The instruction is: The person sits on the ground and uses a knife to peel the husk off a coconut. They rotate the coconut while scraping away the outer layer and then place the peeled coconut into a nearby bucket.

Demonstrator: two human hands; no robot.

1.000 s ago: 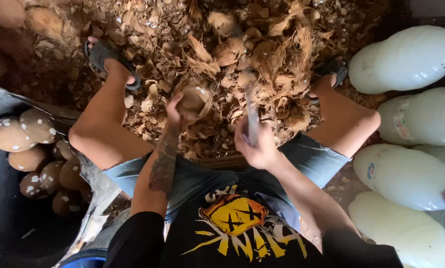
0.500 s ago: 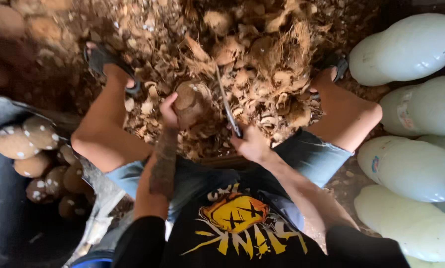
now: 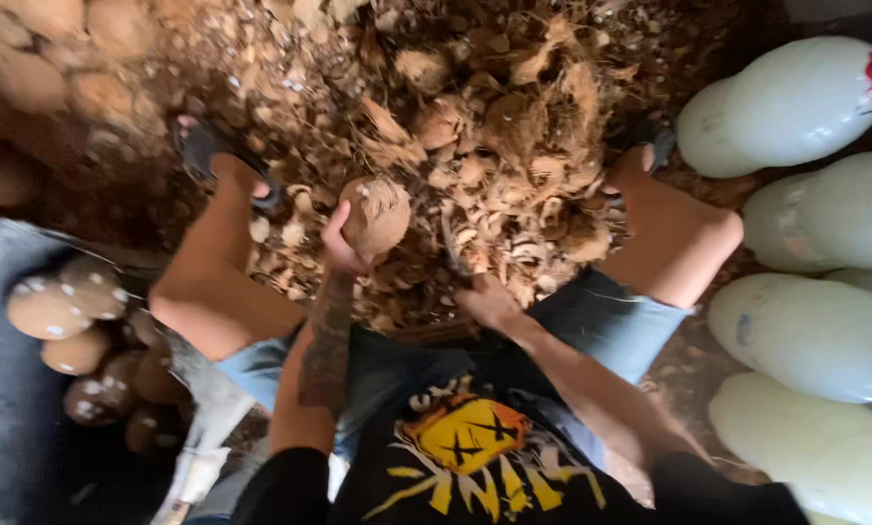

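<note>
You had a huge heap of coconut husk scraps (image 3: 514, 126) filling the top middle of the frame, right between your knees. Over on the right edge sat a row of big whitish plastic jugs (image 3: 805, 107), and at the lower left a pile of peeled coconuts (image 3: 62, 306) lay in a dark tub. Dead center, your left hand (image 3: 344, 243) had its fingers clamped around a half-husked coconut (image 3: 376, 212), held up just over the scraps. Your right hand (image 3: 489, 301), just right of it, was closed on a blade handle (image 3: 453, 255), pretty blurry though.
</note>
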